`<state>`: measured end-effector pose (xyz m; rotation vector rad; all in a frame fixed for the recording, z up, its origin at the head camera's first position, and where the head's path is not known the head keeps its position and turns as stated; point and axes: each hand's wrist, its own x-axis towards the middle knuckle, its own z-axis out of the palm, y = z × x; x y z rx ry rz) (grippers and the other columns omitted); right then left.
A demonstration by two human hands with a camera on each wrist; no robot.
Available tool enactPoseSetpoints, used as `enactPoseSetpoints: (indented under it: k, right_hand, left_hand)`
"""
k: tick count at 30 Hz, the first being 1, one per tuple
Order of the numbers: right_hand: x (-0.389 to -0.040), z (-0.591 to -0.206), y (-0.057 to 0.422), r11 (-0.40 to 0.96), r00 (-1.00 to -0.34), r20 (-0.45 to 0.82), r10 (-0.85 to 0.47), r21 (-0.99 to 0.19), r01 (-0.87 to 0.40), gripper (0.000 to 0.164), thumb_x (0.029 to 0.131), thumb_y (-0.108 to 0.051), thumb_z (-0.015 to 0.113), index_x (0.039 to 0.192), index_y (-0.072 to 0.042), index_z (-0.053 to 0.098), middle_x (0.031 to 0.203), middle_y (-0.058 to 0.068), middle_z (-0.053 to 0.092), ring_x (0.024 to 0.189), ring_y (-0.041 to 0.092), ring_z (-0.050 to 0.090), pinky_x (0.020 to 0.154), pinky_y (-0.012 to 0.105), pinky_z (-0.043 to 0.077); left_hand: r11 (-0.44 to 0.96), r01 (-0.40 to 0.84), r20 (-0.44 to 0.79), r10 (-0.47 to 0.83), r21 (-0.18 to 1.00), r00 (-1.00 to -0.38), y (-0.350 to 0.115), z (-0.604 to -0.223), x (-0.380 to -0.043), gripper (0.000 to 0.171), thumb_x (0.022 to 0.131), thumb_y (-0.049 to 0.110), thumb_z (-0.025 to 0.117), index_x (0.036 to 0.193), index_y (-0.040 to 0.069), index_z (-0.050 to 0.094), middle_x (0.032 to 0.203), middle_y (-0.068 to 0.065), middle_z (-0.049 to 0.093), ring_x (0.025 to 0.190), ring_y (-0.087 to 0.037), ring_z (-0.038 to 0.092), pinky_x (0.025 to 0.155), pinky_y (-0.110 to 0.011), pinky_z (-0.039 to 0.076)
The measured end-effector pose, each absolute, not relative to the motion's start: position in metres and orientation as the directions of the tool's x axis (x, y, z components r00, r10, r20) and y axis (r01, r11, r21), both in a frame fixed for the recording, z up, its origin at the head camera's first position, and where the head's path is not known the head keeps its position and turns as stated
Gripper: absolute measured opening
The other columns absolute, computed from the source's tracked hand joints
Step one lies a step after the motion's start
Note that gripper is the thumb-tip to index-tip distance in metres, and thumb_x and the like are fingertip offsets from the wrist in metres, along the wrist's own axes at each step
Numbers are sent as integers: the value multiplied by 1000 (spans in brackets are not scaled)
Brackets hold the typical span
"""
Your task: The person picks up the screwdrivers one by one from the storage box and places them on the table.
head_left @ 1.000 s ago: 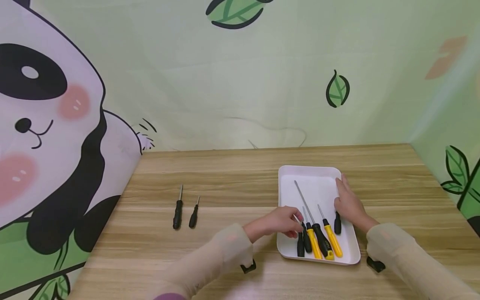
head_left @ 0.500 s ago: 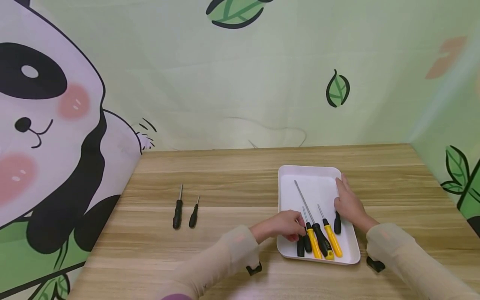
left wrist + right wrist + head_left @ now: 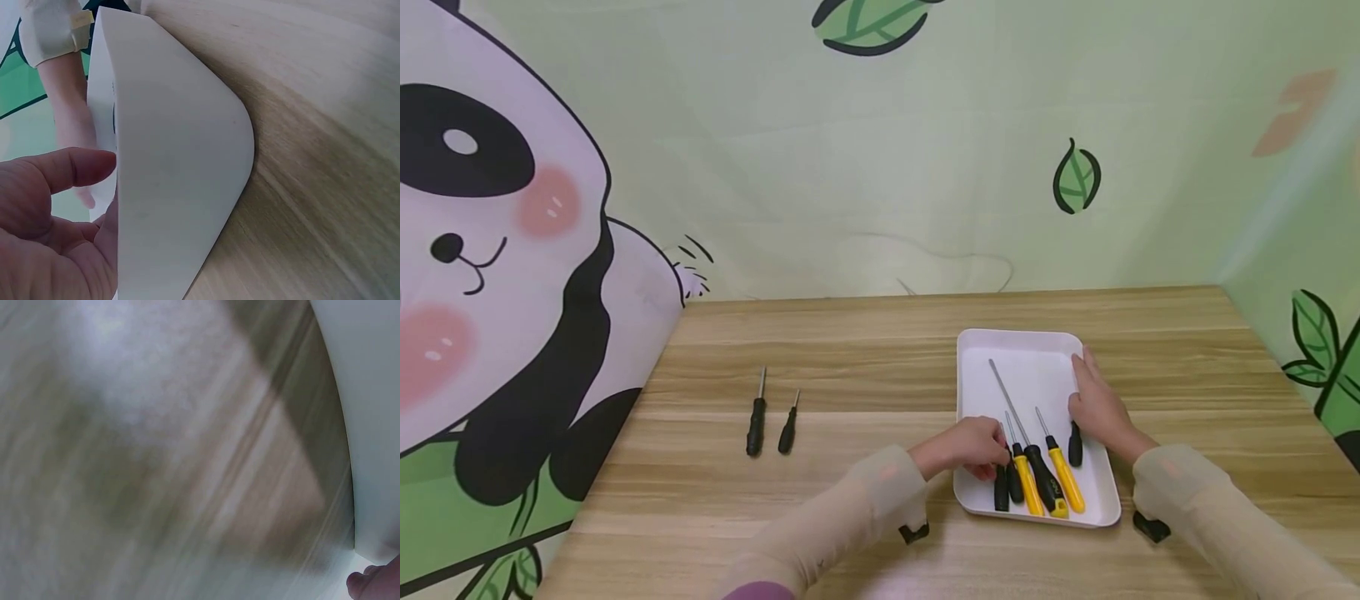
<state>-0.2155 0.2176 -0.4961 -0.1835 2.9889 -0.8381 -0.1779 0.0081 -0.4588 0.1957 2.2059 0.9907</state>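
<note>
A white tray [image 3: 1030,343] lies at the right of the table with several screwdrivers in it. My left hand [image 3: 966,443] reaches over its left wall, thumb and fingers curled together at the upper end of a black screwdriver [image 3: 1002,493], the leftmost one. Its shaft is mostly hidden by the fingers. Close beside it are a second black screwdriver [image 3: 1015,483] and a yellow-handled screwdriver [image 3: 1030,492]. My right hand [image 3: 1101,412] grips the tray's right rim. In the left wrist view, the thumb [image 3: 94,165] bends over the tray wall [image 3: 178,150].
Also in the tray lie a long black-and-yellow screwdriver [image 3: 1047,483], another yellow-handled screwdriver [image 3: 1066,479] and a short black screwdriver [image 3: 1075,446]. Two more black screwdrivers, a larger one [image 3: 756,425] and a smaller one [image 3: 787,432], lie parallel on the wooden table [image 3: 865,358] at left.
My left hand has shifted slightly right, and its parted thumb and fingers have come together at the black screwdriver. My right hand, the tray and the other screwdrivers have stayed put.
</note>
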Motion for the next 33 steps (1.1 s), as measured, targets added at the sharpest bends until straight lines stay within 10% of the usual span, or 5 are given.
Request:
enactPoseSetpoints:
  k: [15, 33]
  right_hand:
    - [-215, -493, 216, 852, -994, -6, -114, -515, -94, 59, 79, 0, 34, 134, 13, 16, 143, 29, 3, 121, 49, 26, 86, 55, 36]
    - [-215, -493, 216, 849, -993, 7, -120, -518, -107, 60, 78, 0, 34, 133, 14, 17, 142, 31, 5, 123, 49, 23, 94, 57, 29]
  left_hand:
    - [893, 130, -505, 358, 430, -785, 22, -459, -176, 17, 77, 16, 61, 66, 10, 50, 48, 1, 46, 36, -9, 45, 35, -18, 39]
    - [940, 171, -477, 300, 294, -826, 32, -462, -176, 16, 74, 16, 64, 75, 10, 50, 56, 0, 52, 34, -8, 43, 33, -17, 36]
